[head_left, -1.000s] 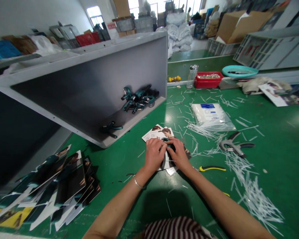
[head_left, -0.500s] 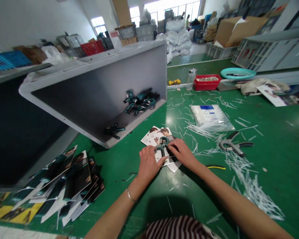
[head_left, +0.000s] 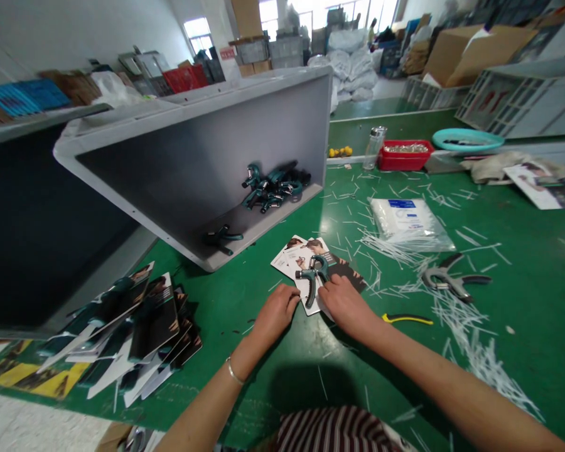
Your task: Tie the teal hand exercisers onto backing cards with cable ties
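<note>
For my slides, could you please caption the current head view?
Right hand at a teal hand gripper on overlapping printed cards, left hand by their edge, gray bin behind.

The head camera looks forward and down from above the hands (head_left: 346, 304).

Green, glossy bench (head_left: 537, 282) across most of the lower frame, yellow-and-black striped tape (head_left: 32, 371) along its edge at lower left. Upper left to centre: a grey crate (head_left: 207, 150) tipped on its side. Lower left: a fanned pile of carded grips (head_left: 155, 333). Centre: overlapping printed cards (head_left: 288, 258). Right of centre: a clear bag (head_left: 410, 225) with white contents, loose white strips (head_left: 489, 370) scattered around and thickest toward lower right, plus a grey hand grip (head_left: 445, 279) and, left of it, a yellow-and-black handle (head_left: 407, 319). Upper right: a red tray (head_left: 405, 163) beside a clear jar (head_left: 373, 152).
</note>
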The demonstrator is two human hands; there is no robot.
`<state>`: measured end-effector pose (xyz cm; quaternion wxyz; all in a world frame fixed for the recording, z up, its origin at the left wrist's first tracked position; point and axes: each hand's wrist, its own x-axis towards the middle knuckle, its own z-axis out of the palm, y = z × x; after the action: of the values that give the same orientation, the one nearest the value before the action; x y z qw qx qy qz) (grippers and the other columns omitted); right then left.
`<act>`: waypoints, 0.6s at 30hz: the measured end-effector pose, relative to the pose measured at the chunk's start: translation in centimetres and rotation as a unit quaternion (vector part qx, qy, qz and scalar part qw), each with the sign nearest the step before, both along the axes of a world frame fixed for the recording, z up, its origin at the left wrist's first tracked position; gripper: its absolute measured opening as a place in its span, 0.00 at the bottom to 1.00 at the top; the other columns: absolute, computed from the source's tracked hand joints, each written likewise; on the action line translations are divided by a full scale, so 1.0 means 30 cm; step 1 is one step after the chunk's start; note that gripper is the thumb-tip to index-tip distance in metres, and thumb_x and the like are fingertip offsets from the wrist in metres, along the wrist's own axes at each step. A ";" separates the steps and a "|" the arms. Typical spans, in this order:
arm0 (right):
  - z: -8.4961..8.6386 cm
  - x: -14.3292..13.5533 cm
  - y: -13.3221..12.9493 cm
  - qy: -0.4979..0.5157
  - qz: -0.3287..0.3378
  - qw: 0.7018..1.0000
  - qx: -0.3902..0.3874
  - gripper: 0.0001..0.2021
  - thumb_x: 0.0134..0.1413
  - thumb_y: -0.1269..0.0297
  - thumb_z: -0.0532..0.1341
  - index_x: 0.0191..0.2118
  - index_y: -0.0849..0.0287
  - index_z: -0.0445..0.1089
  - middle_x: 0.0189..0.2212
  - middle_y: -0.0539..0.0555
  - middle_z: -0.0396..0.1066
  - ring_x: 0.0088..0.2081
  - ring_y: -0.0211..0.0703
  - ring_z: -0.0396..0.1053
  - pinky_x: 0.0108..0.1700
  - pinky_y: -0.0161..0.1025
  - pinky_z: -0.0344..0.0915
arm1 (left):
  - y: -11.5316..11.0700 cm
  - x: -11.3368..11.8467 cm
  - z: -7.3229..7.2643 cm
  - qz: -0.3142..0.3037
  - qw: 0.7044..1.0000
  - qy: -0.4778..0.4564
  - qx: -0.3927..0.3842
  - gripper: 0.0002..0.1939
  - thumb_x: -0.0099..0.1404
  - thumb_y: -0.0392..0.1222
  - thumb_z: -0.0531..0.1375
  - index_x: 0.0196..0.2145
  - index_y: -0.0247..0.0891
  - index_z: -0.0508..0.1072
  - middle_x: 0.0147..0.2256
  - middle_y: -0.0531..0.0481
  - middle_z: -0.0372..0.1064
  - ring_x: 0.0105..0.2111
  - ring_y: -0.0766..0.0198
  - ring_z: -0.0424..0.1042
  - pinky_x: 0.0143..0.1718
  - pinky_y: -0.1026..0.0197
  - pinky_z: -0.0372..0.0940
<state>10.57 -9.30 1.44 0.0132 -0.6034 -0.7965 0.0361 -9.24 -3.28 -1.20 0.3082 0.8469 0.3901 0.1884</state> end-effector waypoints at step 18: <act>-0.055 0.019 -0.010 0.232 0.017 0.971 0.063 0.09 0.67 0.65 0.55 0.40 0.59 0.72 0.36 0.56 0.70 0.41 0.46 0.63 0.44 0.41 0.59 | -0.035 0.060 -0.080 0.114 0.984 -0.118 -0.075 0.06 0.62 0.37 0.61 0.39 0.38 0.75 0.36 0.50 0.70 0.35 0.64 0.71 0.40 0.61 0.65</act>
<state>11.14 -9.60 -0.22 0.2348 -0.5628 -0.7825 0.1255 -7.45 -4.34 -3.59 0.3912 0.7429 0.4582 0.2917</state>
